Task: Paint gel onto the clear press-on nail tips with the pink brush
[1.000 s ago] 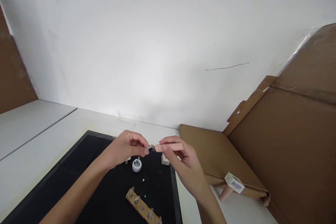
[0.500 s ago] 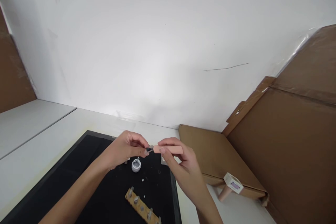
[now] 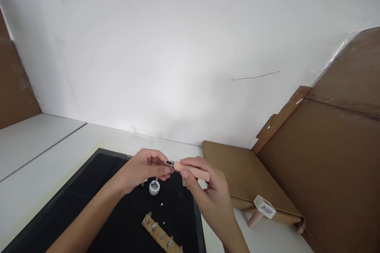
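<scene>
My right hand (image 3: 209, 184) is closed round the pink cylindrical handle of a nail polish brush (image 3: 194, 170). The dark bristle end points left toward my left hand. Between the thumb and fingers of my left hand (image 3: 152, 166) is a small clear piece that looks like a false nail tip (image 3: 170, 163). The brush end is at the nail tip; whether they touch is too small to tell. Below the hands stands a small white open jar (image 3: 154, 187). Nearer to me, a tan strip (image 3: 162, 235) carries several clear nail tips on pegs.
A black mat (image 3: 115, 205) lies under the hands, with small white bits on it. A whitish block (image 3: 184, 182) is partly hidden by my right hand. At right, a white bottle with a pink cap (image 3: 264, 206) is beside a flat cardboard box (image 3: 237, 170). A white wall (image 3: 178, 47) rises behind.
The brush handle has tilted, its right end now lower, and my right hand has shifted slightly right and down. The nail tip shows more of its face; my left fingers have moved slightly.
</scene>
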Demonstrator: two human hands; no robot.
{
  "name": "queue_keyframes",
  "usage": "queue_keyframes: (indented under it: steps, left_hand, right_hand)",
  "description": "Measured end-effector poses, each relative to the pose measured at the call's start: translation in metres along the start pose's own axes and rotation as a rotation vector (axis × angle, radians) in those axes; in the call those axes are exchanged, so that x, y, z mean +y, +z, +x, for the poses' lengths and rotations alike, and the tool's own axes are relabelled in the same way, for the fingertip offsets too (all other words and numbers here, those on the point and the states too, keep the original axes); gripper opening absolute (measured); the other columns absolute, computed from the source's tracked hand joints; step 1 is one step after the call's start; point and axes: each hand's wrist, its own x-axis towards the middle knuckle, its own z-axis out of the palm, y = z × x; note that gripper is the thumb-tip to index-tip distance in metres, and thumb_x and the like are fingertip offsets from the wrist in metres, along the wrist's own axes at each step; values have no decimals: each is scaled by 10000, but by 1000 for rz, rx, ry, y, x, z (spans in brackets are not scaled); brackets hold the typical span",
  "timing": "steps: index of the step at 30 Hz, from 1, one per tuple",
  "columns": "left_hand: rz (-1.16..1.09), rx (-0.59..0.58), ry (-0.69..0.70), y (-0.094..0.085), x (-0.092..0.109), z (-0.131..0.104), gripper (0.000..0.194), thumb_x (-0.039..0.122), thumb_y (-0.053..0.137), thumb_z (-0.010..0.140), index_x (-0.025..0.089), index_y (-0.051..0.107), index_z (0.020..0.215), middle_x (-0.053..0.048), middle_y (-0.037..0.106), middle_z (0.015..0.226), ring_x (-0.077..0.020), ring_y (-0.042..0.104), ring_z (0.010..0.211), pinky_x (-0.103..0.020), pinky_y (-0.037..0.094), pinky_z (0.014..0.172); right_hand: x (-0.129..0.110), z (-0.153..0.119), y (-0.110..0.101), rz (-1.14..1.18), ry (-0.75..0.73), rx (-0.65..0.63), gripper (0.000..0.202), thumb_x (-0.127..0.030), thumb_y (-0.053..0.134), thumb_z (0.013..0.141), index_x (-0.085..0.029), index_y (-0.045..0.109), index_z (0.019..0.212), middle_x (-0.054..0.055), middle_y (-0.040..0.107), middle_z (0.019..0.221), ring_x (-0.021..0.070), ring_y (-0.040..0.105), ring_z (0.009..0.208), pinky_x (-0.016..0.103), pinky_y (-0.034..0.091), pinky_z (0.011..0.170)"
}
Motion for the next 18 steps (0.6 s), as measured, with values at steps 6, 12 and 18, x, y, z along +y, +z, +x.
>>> queue_keyframes:
  steps: [6, 12, 18]
  left_hand:
    - [-25, -11, -6, -1, 1, -1, 247, 256, 832, 635, 115, 682, 771, -47, 736, 744, -142, 664, 677, -280, 510, 680]
    - [4, -7, -27, -1, 0, 1, 261, 308, 811, 663, 116, 687, 791, -49, 734, 716, -137, 664, 639, -270, 511, 646]
    - [29, -10, -39, 1, -1, -2, 289, 329, 821, 643, 114, 700, 793, -44, 727, 687, -141, 658, 607, -284, 514, 642]
  right_hand:
    - [2, 2, -3, -103, -9, -18, 114, -189, 540, 875, -208, 647, 843, 37, 679, 759, 139, 598, 601, 225, 426, 466]
    - [0, 2, -8, -149, -29, 27, 121, -191, 537, 870, -206, 627, 790, 19, 646, 682, 123, 552, 523, 228, 406, 448]
    - [1, -1, -6, -97, -68, 19, 105, -211, 555, 882, -228, 650, 923, 53, 691, 816, 173, 642, 693, 249, 487, 537]
